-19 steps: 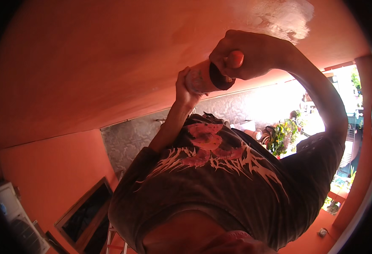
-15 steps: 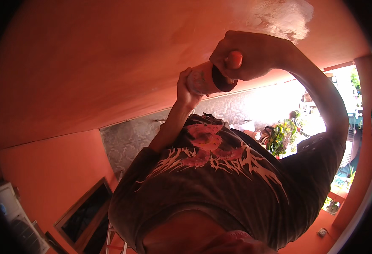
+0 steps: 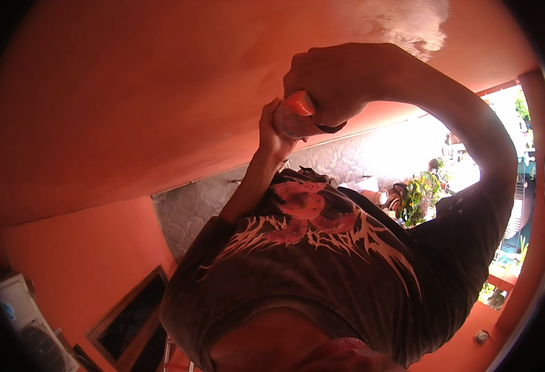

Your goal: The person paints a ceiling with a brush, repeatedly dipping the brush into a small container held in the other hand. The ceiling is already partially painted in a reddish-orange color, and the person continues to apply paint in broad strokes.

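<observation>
Now, head view: right hand (image 3: 325, 80) has swung leftward over the last half-second, so the orange butt of its handle (image 3: 300, 103) overlaps the side of the can (image 3: 294, 126) instead of lying past the mouth, while the can has barely shifted. Right grip is clenched round the handle, working end hidden by the fist; left grip wraps the can's base, left hand (image 3: 272, 137) holding it tilted, mouth rightward, before the orange wall (image 3: 129, 111). Judgement: the tool is being worked at the can's mouth, though rim contact cannot be confirmed.
</observation>
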`<state>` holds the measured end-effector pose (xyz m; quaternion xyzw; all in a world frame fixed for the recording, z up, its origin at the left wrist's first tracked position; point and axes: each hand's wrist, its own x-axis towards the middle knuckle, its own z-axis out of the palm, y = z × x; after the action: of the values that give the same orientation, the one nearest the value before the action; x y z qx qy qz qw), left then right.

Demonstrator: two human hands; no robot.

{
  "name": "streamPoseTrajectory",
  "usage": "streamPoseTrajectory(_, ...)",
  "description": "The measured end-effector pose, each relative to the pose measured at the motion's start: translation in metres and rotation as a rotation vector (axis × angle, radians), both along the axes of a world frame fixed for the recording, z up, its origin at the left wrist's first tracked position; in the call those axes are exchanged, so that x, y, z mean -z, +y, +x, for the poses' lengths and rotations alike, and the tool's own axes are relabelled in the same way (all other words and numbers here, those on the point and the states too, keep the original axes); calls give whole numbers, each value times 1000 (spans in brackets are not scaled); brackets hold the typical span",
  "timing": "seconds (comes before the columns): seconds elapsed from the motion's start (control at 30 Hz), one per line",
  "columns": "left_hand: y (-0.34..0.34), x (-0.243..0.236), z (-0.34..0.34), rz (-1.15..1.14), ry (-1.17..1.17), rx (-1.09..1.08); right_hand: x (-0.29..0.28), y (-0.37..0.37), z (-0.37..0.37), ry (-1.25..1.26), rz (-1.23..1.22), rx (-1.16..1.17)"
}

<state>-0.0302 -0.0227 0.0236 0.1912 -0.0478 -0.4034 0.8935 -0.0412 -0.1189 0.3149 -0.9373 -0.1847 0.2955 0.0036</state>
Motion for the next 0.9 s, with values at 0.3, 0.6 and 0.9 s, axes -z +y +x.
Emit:
streamPoseTrajectory(0.3, -1, -1, 9, 33, 77, -28, 10, -40, 13, -197, 492, 180)
streamPoseTrajectory(0.6, -1, -4, 7, 7, 32, -24, 54, -44, -12, -563, 532, 304)
streamPoseTrajectory(0.9, 0, -9, -2, 39, 6, 18, 48, -14, -19, -586, 270, 119)
